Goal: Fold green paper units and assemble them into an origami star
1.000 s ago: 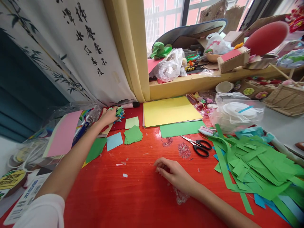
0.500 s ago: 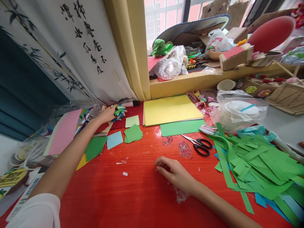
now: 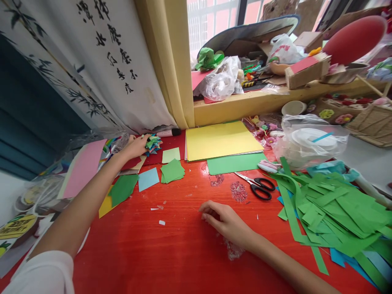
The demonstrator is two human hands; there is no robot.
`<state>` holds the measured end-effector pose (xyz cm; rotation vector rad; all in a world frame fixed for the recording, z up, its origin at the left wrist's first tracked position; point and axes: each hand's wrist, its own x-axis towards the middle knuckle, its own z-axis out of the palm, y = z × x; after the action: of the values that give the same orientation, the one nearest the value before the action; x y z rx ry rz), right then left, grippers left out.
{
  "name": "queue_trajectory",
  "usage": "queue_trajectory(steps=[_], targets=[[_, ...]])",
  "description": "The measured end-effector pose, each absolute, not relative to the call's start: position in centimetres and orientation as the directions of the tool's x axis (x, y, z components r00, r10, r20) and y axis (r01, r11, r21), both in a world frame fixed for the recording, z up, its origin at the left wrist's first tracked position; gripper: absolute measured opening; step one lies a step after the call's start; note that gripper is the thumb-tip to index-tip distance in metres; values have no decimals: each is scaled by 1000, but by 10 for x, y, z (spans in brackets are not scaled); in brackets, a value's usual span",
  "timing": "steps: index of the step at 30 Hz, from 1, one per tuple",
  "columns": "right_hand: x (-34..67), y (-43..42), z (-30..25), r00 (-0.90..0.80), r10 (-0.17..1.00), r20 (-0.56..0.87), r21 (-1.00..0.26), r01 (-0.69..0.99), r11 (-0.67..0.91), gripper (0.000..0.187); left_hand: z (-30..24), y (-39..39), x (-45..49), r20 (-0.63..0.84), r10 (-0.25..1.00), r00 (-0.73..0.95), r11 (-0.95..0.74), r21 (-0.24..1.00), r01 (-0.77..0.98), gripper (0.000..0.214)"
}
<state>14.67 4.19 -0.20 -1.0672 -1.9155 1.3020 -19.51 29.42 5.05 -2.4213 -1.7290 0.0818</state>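
Observation:
At the far left of the red table, my left hand [image 3: 137,146] has its fingers closed on a small cluster of blue, green and pale folded paper pieces [image 3: 153,144]. Its fingertips are partly hidden by the paper. My right hand [image 3: 225,219] rests on the table near the middle, loosely curled, with a gap between thumb and fingers and nothing in it. Between the hands lie a stack of green paper squares [image 3: 172,170], a light blue square [image 3: 148,179], a pale green square [image 3: 170,155] and a dark green piece [image 3: 125,189].
Black-handled scissors [image 3: 259,187] lie right of centre. Beyond them spreads a heap of green paper strips [image 3: 333,208]. Yellow sheets [image 3: 223,141] lie at the back before the windowsill, near a plastic bag with white discs [image 3: 312,141]. A marker [image 3: 168,132] lies by the curtain.
My left hand has shifted very slightly left at the folded paper cluster. The view has moved a little; my right hand stays in place.

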Motion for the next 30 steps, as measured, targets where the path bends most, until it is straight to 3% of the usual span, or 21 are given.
queue_trajectory(steps=[4,17,24,30], targets=[[148,41,-1,-512,859,34,-934,289,209,12,50,292,-201,86,920,381,-347,-267,899,57],[146,41,-2,-511,859,35,-928,302,217,12,47,280,-205,91,942,322,-290,-261,921,61],[147,43,-2,-513,858,29,-923,316,220,12,63,275,-181,120,983,138,-80,-397,914,51],[146,42,-1,-513,858,35,-917,325,231,12,61,280,-162,57,998,-17,34,-308,951,55]])
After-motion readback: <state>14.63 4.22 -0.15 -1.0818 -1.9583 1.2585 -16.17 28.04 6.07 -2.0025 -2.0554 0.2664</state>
